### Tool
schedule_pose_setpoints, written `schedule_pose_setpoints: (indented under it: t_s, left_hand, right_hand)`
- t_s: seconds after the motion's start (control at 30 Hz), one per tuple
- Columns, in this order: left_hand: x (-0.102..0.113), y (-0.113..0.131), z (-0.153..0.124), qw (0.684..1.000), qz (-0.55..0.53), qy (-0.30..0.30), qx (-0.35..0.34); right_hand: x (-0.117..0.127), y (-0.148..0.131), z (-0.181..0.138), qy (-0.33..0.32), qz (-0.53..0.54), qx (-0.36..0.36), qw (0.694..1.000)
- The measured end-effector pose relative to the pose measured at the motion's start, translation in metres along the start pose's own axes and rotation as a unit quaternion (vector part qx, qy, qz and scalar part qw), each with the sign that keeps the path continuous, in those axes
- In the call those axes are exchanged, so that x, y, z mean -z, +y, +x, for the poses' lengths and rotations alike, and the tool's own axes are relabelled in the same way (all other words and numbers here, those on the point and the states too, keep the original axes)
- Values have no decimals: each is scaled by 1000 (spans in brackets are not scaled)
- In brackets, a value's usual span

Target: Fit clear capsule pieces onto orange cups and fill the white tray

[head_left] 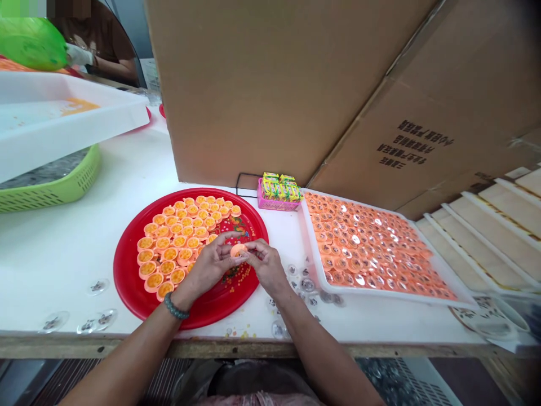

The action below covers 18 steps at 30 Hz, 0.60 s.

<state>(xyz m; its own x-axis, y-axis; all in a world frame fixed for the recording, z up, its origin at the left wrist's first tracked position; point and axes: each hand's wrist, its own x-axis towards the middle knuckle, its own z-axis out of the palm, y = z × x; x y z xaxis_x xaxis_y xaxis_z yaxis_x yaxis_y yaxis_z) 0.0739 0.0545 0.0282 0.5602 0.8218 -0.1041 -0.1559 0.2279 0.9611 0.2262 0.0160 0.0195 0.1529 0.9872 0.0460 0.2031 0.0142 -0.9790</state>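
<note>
Both hands meet over the right half of a round red tray (125, 282). Between the fingers of my left hand (213, 262) is a small round orange case (239, 250). My right hand (267, 265) pinches the same case from the other side. Its underside is hidden by the fingers. Several like orange cases (168, 267), filled with small orange bits, lie close together on the tray's left and far part. Loose orange and green bits are scattered on the bare red surface beside them. Clear printed lids (307, 285) lie on the table right of the tray.
A white tray (313, 248) of covered orange cases stands at the right. Behind are a pink basket (279, 202) of small yellow packets and tall cardboard (262, 90). More clear lids (98, 286) lie at left. A green basket (63, 189) and another person's gloved hand (79, 55) are farther left.
</note>
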Motion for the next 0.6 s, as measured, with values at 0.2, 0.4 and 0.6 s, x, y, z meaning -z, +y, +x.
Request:
schedule_pose_setpoints:
  t_s: [0.2,0.4,0.6]
  left_hand:
    - [-1,-2,1,1000,-22,-6,-7]
    - [0,2,3,1000,2,12,26]
    - [1,2,-2,988,130,37,75]
  right_hand:
    - [2,1,-2,-21,96,-22,995]
    - [0,-3,-2,-8,126,-44,991]
    - [-7,-5,-8,79,-49,13,996]
